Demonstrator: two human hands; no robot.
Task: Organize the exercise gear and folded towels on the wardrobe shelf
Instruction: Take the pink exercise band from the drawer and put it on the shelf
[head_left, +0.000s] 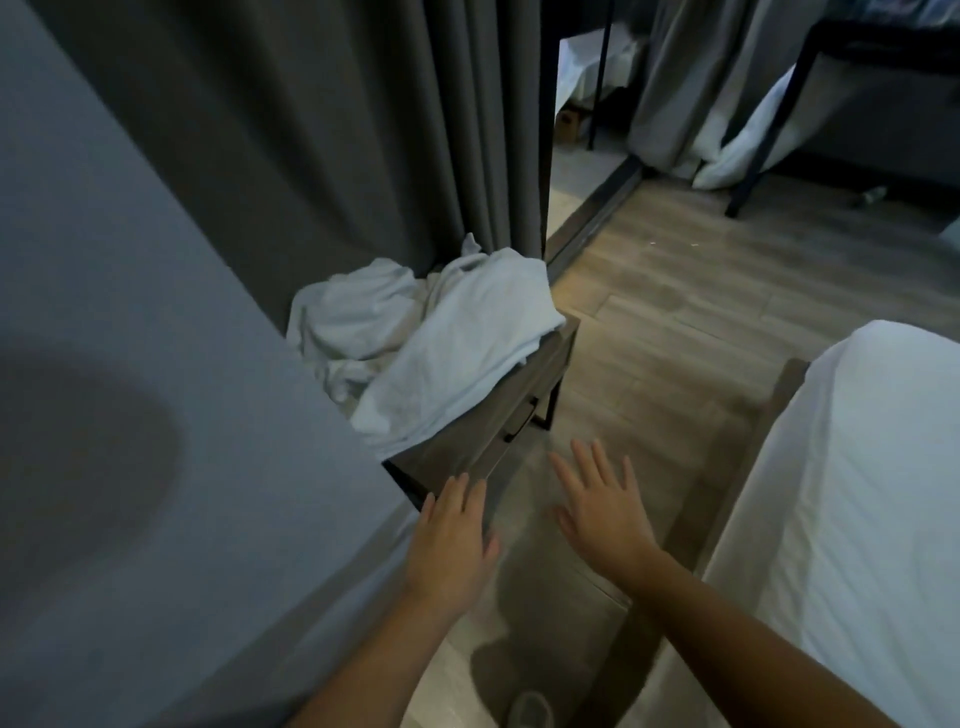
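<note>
A heap of crumpled white towels (431, 332) lies on top of a small wooden nightstand (498, 431) beside the grey curtain. My left hand (452, 540) is stretched out flat just below the nightstand's near corner, fingers straight, holding nothing. My right hand (602, 504) is spread open over the floor to the right of the nightstand, also holding nothing. No exercise gear or wardrobe shelf is in view.
A grey wall (130, 415) fills the left. Dark grey curtains (337, 130) hang behind the nightstand, next to a mirror (597, 104). A bed with a white sheet (857, 493) stands at the right. Wooden floor (675, 312) runs between them.
</note>
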